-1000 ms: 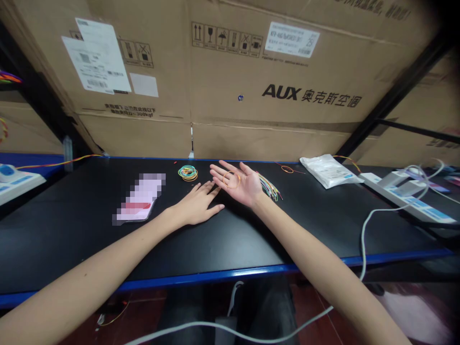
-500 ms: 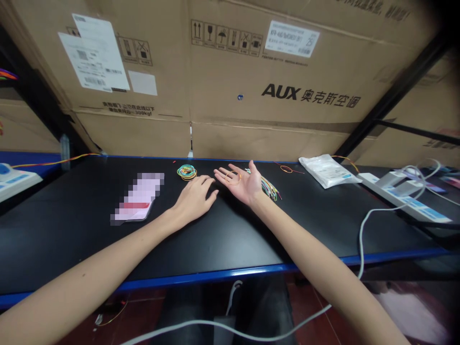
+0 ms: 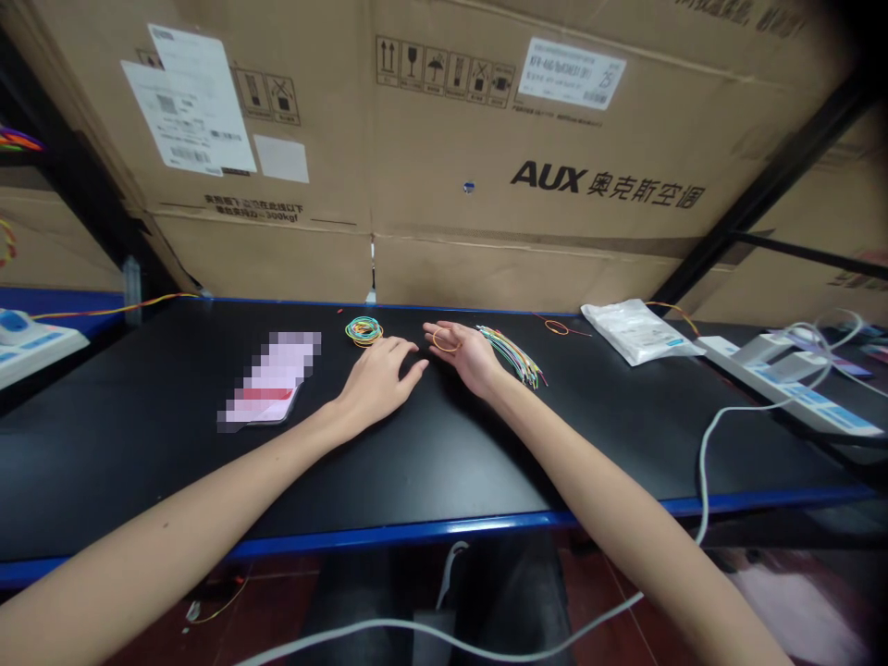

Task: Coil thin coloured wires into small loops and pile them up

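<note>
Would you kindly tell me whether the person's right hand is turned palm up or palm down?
Palm up: the right hand shows its palm, with an orange rubber band at the fingers.

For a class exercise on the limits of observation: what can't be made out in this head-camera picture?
All in the head view:
The flat item on the bench: pixelated, so its kind is hidden.
The orange band at the right hand: fingers hide part of it.
The coloured bands: too tightly piled to count.
The white bag's label: too small to read.
The power strip at far left: cut off by the edge.
</note>
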`<state>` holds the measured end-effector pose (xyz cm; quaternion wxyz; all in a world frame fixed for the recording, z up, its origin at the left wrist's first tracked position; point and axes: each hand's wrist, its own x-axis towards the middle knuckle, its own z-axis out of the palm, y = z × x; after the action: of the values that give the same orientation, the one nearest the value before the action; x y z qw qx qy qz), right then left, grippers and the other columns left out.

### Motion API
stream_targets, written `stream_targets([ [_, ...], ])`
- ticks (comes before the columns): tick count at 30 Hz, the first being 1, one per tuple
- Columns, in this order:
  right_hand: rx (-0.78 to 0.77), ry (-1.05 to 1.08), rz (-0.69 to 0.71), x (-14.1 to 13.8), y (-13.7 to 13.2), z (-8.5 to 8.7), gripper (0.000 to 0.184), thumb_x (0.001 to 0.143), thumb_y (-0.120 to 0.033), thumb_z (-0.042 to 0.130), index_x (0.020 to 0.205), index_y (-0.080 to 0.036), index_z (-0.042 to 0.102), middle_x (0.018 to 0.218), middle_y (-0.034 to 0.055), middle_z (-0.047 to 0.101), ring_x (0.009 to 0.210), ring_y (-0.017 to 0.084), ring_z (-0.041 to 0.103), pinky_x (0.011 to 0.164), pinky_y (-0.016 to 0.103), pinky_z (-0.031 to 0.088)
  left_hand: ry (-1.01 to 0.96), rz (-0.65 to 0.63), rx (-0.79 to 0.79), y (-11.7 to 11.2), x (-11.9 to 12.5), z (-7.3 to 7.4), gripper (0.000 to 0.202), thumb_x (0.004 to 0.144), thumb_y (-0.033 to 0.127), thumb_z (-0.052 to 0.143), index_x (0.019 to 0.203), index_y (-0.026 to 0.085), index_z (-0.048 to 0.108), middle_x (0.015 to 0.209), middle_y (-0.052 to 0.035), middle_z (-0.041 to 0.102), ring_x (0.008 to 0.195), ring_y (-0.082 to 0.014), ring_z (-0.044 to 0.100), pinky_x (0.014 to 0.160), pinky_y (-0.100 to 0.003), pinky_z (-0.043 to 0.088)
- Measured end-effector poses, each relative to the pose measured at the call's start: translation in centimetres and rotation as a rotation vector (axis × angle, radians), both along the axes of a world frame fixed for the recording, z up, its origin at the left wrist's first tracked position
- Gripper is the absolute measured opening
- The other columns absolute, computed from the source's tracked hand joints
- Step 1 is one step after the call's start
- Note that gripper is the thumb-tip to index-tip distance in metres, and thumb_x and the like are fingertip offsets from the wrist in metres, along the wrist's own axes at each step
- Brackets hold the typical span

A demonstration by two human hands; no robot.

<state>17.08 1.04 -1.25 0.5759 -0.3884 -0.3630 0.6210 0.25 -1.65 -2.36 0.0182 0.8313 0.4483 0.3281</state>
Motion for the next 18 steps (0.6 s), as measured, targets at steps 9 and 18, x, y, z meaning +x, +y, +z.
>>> stream_targets([
  [9,0.129,-0.089,0.126,-1.2,-0.6,-0.9,0.023,0.093,-0.023,0.044,0.107,-0.019,0.062,0.124,0.0080,0.065,0.113,0.018,0.060,0.107,0.042,0.038,-0.273,-0.078,-0.313,0.7,0.3,0.5,0.028,0.091,0.034,0.045,0.091,0.017,0.067,0.084,-0.0042,0.073,0.074,-0.0188,0.065,0.073,-0.032,0.050],
  [18,0.256,-0.358,-0.064,-0.2,0.0,-0.2,0.019,0.089,-0.024,0.051,0.101,-0.022,0.065,0.113,0.0055,0.068,0.112,0.018,0.059,0.105,0.040,0.039,-0.320,0.161,-0.186,1.5,-1.4,2.3,0.021,0.085,0.028,0.052,0.087,0.017,0.069,0.084,-0.0053,0.075,0.080,-0.0203,0.069,0.078,-0.031,0.052],
])
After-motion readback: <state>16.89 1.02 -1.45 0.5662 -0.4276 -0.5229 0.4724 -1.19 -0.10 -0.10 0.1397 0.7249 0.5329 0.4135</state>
